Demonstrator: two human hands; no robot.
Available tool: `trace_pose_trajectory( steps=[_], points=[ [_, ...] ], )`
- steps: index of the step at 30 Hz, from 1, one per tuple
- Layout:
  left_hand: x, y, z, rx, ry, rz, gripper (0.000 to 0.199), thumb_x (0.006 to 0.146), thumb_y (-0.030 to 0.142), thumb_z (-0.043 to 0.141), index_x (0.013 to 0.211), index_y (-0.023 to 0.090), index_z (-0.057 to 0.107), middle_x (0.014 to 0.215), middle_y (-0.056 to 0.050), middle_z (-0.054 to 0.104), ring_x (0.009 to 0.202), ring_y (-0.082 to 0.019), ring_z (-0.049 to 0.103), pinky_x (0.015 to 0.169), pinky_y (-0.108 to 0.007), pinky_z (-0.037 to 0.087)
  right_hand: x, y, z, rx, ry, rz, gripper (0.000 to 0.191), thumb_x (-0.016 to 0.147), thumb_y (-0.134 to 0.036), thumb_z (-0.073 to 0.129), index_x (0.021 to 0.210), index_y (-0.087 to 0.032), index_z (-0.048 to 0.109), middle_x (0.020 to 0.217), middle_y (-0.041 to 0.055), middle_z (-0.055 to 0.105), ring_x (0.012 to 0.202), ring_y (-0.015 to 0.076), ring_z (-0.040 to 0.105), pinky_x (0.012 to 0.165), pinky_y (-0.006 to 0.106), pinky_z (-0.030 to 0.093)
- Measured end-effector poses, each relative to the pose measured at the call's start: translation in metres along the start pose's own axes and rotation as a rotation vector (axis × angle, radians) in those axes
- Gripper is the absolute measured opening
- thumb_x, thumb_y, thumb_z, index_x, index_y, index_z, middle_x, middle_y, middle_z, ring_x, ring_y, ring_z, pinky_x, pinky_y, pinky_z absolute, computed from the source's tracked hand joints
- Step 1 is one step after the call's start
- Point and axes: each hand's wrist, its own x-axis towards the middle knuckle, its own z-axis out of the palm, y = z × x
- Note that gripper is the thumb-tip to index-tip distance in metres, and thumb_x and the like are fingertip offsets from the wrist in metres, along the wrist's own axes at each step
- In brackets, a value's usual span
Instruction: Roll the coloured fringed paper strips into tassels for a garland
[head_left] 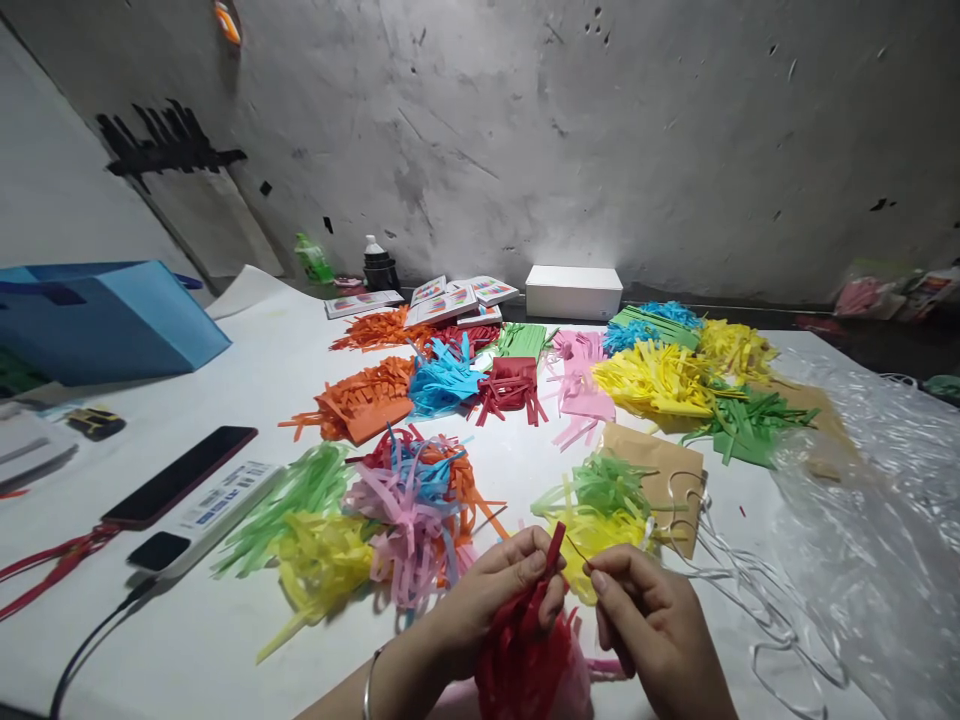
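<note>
My left hand (504,580), with a silver bangle at the wrist, is closed round a red tissue-paper tassel (525,655). Its twisted top pokes up between thumb and fingers, while the fringe hangs below. To the right, my right hand (649,615) pinches a thin strand (577,551) that runs toward the top of the tassel. Some pink tissue paper (574,685) lies beneath the red fringe. Just beyond my hands are a yellow tassel (592,540) and a light green tassel (611,483). At left sits a cluster with a pink tassel (401,510) and a yellow tassel (324,555).
Fringed paper bundles, such as an orange one (367,395), spread across the white table (225,640). White cord (772,600) and clear plastic wrap (870,570) lie at right. A phone (184,475), power strip (217,510) and blue bag (112,325) are at left; a white box (574,293) stands behind.
</note>
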Motion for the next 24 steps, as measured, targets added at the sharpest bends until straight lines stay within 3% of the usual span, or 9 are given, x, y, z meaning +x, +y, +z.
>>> trace_pose_trajectory(
  steps=[5,8,10,13,17,20,22,24],
  points=[
    [0.000,-0.002,-0.002,0.008,-0.003,-0.006,0.031,0.091,0.044,0.067,0.087,0.018,0.051,0.056,0.004,0.057,0.042,-0.006,0.044,0.043,-0.018,0.029,0.001,0.000,-0.002,-0.032,-0.038,-0.013,0.045,0.086,-0.061,0.062,0.080,-0.016,0.066,0.051,-0.0025,0.052,0.045,0.0100,0.044,0.043,0.021,0.031],
    [0.000,-0.001,-0.002,0.062,-0.003,-0.027,0.034,0.089,0.048,0.068,0.088,0.018,0.052,0.057,0.004,0.058,0.043,-0.007,0.043,0.044,-0.018,0.028,0.004,0.002,-0.006,-0.022,-0.130,0.040,0.045,0.086,-0.060,0.062,0.080,-0.016,0.065,0.049,-0.0038,0.052,0.041,0.0077,0.042,0.040,0.018,0.030],
    [-0.001,0.000,-0.002,0.112,-0.009,-0.052,0.036,0.088,0.050,0.070,0.088,0.018,0.052,0.057,0.004,0.058,0.043,-0.007,0.041,0.044,-0.019,0.026,0.007,0.005,-0.010,0.030,-0.222,0.109,0.045,0.086,-0.061,0.063,0.091,-0.016,0.064,0.053,-0.0039,0.058,0.037,0.0058,0.041,0.038,0.017,0.031],
    [-0.002,0.004,0.000,0.189,-0.031,-0.084,0.038,0.085,0.051,0.073,0.086,0.017,0.054,0.060,0.004,0.058,0.047,-0.007,0.042,0.048,-0.019,0.026,0.011,0.008,-0.013,0.130,-0.297,0.169,0.052,0.085,-0.060,0.066,0.114,-0.018,0.056,0.063,-0.0023,0.066,0.037,0.0077,0.051,0.039,0.017,0.038],
    [-0.003,0.006,0.003,0.264,-0.080,-0.072,0.040,0.084,0.054,0.072,0.086,0.018,0.055,0.073,-0.001,0.064,0.058,-0.011,0.052,0.054,-0.020,0.032,0.011,0.007,-0.006,0.181,-0.370,0.209,0.052,0.083,-0.062,0.068,0.108,-0.017,0.058,0.063,-0.0009,0.067,0.039,0.0090,0.056,0.038,0.016,0.033],
    [-0.002,0.003,0.001,0.361,-0.051,-0.020,0.040,0.087,0.055,0.068,0.086,0.017,0.055,0.073,0.000,0.062,0.060,-0.010,0.050,0.056,-0.021,0.033,0.009,0.007,-0.001,-0.016,-0.265,0.067,0.043,0.088,-0.061,0.061,0.091,-0.018,0.064,0.063,-0.0010,0.062,0.047,0.0105,0.055,0.044,0.020,0.040],
    [-0.002,-0.002,-0.001,0.470,-0.020,0.016,0.039,0.089,0.055,0.065,0.088,0.017,0.057,0.070,0.002,0.058,0.059,-0.010,0.046,0.056,-0.020,0.034,0.010,0.008,-0.004,-0.203,-0.123,-0.134,0.037,0.091,-0.055,0.061,0.079,-0.020,0.068,0.072,0.0027,0.065,0.066,0.0157,0.061,0.062,0.025,0.050],
    [-0.003,-0.006,0.000,0.634,-0.053,0.033,0.036,0.092,0.054,0.061,0.091,0.018,0.061,0.069,0.002,0.059,0.059,-0.011,0.049,0.056,-0.021,0.038,0.013,0.007,-0.012,-0.202,0.038,-0.278,0.030,0.088,-0.050,0.067,0.077,-0.022,0.069,0.087,0.0060,0.070,0.087,0.0207,0.065,0.078,0.028,0.052]
  ],
)
